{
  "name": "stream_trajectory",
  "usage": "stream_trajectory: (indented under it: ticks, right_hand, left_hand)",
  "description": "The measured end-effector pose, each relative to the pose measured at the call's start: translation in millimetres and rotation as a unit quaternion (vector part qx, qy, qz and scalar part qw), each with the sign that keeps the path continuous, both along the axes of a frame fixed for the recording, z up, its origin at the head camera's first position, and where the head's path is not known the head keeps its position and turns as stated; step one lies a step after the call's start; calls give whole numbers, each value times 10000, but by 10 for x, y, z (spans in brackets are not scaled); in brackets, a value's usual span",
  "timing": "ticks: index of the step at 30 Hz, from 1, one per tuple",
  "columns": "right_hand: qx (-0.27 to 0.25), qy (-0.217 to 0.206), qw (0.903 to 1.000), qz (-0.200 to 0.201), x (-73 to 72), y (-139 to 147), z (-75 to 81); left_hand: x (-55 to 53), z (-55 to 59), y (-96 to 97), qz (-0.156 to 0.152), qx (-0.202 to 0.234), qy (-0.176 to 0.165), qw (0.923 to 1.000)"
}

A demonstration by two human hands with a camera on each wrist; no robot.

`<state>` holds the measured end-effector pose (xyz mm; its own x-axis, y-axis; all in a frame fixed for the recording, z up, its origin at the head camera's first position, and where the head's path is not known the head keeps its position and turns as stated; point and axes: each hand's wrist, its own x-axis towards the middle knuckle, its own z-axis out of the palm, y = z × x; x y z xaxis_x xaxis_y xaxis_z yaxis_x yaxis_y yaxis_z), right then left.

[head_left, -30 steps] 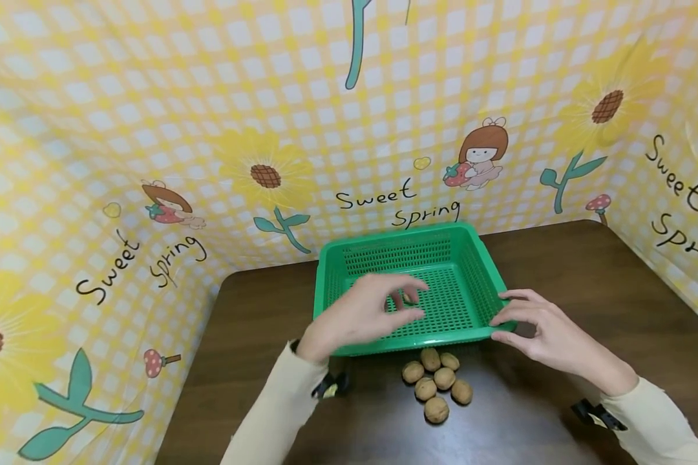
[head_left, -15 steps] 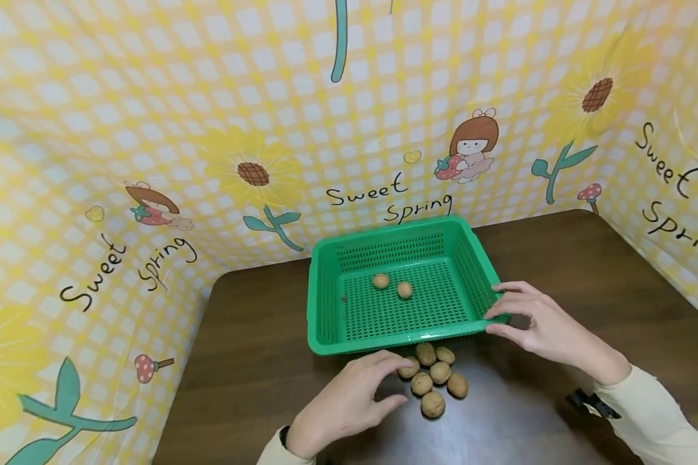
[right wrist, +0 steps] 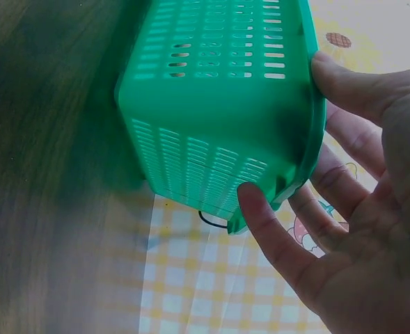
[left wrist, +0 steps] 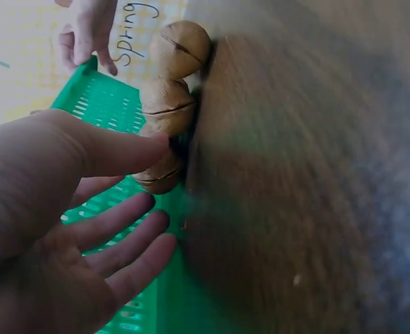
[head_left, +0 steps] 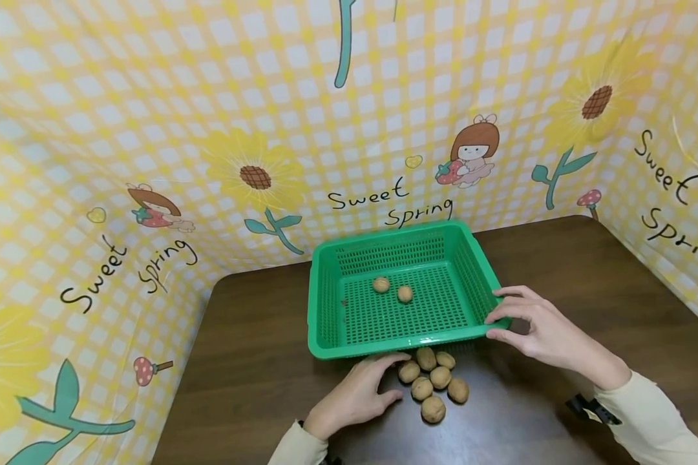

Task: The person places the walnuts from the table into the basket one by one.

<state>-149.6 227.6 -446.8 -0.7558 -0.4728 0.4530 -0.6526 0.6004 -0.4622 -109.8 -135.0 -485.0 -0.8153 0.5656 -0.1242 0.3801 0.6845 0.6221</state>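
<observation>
My left hand (head_left: 357, 395) is beside the leftmost walnut (head_left: 409, 372) of a small cluster in front of the green plastic basket (head_left: 378, 352). Its thumb and fingers are spread apart, with nothing gripped between them. In the left wrist view the thumb overlaps a walnut (left wrist: 161, 174); whether it touches cannot be told. My right hand (head_left: 543, 329) holds the basket's near right corner. In the right wrist view its thumb lies on the green rim (right wrist: 317, 104), and one finger is against the outer side wall. Two walnuts (head_left: 380, 285) lie apart on the basket's slotted floor.
The basket stands on a dark wooden table (head_left: 256, 336), near a yellow checked cloth (head_left: 302, 116) that hangs behind and at both sides. Several more walnuts (head_left: 433, 409) lie loosely grouped on the table in front of the basket.
My left hand has moved from over the basket down to the walnuts in front, uncovering the two inside. My right hand stays at the corner.
</observation>
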Motion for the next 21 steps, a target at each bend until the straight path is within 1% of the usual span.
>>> stream_trajectory:
  ticks: [3, 7, 11, 15, 21]
  right_hand:
    - [-30, 35, 10000, -13, 9, 0, -15]
    - [2, 125, 9999, -67, 22, -6, -35]
    - [29, 208, 9997, -104, 31, -15, -51]
    - [20, 269, 9996, -111, 20, -21, -53]
    - [14, 308, 9995, -80, 4, -24, -42]
  left_hand:
    - [-31, -44, 34, 4, 86, 36, 10000]
    - [-42, -104, 68, -66, 108, 206, 9997]
    - [-51, -149, 86, -40, 176, 141, 9997]
    - [-56, -138, 88, -45, 222, 68, 9997]
    - [-44, -53, 62, -146, 251, -121, 9995]
